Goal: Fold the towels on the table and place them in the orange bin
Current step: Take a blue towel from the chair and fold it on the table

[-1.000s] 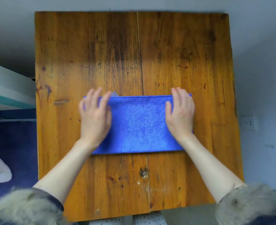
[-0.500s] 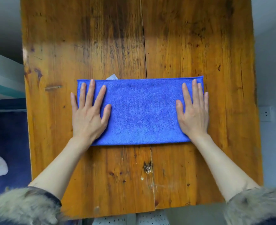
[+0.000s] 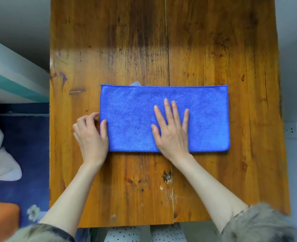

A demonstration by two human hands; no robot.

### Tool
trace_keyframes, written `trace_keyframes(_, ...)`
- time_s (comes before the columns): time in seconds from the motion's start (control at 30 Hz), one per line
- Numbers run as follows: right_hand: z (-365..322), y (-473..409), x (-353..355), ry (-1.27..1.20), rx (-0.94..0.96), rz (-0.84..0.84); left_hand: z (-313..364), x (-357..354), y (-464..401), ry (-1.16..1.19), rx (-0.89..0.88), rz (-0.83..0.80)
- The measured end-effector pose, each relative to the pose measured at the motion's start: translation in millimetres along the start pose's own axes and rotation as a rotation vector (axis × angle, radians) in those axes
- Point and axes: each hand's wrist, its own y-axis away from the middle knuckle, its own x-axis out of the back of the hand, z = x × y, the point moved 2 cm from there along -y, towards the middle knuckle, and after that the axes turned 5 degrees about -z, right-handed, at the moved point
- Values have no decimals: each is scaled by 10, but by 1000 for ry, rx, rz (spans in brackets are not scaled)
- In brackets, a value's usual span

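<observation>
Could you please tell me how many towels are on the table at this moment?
1. A blue towel, folded into a long rectangle, lies flat at the middle of the wooden table. Others may sit outside the view.

looks like a home rm: worn wooden table (image 3: 214, 49), navy floral rug (image 3: 32, 198), wall socket (image 3: 291, 130).
</observation>
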Motion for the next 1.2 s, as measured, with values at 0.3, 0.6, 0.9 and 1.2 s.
trace_keyframes(0.3, -109, -42, -129, 106, -44, -45, 44, 68, -193, 7, 233, -215)
trace_keyframes(0.6, -120, -54, -135, 131, -64, -85, 97, 259, -290, 219, 222, -356)
trace_keyframes(0.9, -126, -53, -138, 143, -59, -108, 95, 386, -373, 673, 386, -671)
trace_keyframes(1.2, 54, -40, 131, -27, -38, -210, 600, 648, -189, 695, 318, -616)
